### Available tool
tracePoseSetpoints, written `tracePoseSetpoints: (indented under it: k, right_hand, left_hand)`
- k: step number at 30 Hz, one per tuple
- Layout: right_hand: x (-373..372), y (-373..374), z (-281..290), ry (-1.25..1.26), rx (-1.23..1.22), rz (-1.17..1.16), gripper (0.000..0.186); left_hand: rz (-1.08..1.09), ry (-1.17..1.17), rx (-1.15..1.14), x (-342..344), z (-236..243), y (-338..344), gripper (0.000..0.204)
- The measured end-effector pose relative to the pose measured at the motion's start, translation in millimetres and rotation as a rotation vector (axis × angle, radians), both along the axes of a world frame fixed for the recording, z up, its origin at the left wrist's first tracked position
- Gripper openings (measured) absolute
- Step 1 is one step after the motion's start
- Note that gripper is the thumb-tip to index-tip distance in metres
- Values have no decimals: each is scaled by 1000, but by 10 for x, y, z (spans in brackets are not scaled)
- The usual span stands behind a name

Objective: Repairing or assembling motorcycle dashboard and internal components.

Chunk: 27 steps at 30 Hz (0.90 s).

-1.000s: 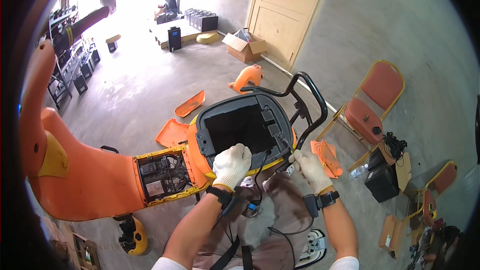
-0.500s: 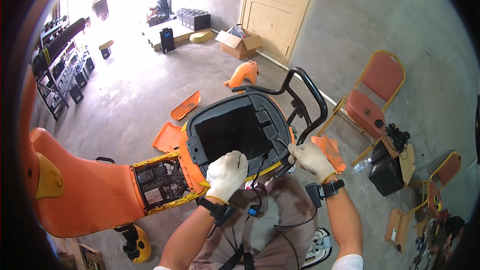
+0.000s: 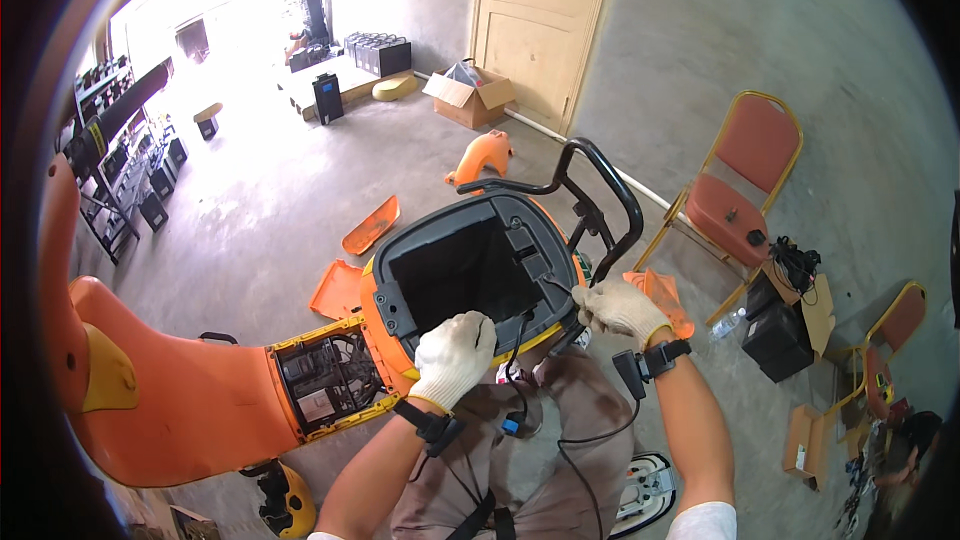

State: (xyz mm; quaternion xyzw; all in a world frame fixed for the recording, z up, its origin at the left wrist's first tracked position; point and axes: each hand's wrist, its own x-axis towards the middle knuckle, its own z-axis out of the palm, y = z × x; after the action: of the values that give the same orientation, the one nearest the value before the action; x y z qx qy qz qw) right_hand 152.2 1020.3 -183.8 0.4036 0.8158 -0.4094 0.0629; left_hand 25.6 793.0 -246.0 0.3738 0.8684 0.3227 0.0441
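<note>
An orange scooter body (image 3: pixel 190 390) lies across the lower left, with an exposed wiring bay (image 3: pixel 325 380) and an open black seat compartment (image 3: pixel 460 270). At that compartment's near rim is my left hand (image 3: pixel 455 350) in a white knit glove, fingers curled; what they grip, if anything, is hidden. My gloved right hand (image 3: pixel 620 308) is at the right rim beside the black tube rack (image 3: pixel 620 210), fingers pinched on a thin cable (image 3: pixel 560 286). A black cable with a blue connector (image 3: pixel 512 423) hangs down between my hands.
Loose orange panels (image 3: pixel 370 225) lie on the concrete floor. Red chairs (image 3: pixel 755 140), a black box (image 3: pixel 775 340) and a bottle (image 3: pixel 730 325) stand at right. A carton (image 3: pixel 470 100) is by the door (image 3: pixel 535 25). A shelf with batteries (image 3: pixel 150 180) is at left; a yellow helmet (image 3: pixel 285 500) is below.
The view has shifted slightly. My right hand has crept a little up along the rim with its fingers still pinched. My left hand stays curled at the near rim.
</note>
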Motion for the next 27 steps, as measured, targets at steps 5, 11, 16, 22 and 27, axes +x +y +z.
tracePoseSetpoints:
  k: [5, 11, 16, 22, 27]
  right_hand:
    - [51, -261, -84, 97, -226, -129, 54]
    - [-103, -739, -360, 326, -612, -91, 41]
    - [-597, -871, -445, 630, -1153, -297, 29]
    - [-759, -824, -388, 821, -1478, -284, 20]
    - [-178, -879, -311, 697, -1026, 142, 36]
  left_hand:
    - [-36, -59, -38, -46, 40, -60, 33]
    - [11, -49, 113, -29, -15, -31, 29]
    - [89, -121, -38, -32, 34, -30, 31]
    - [59, -18, -5, -6, -15, -10, 27]
    - [28, 30, 5, -25, -87, 1, 28]
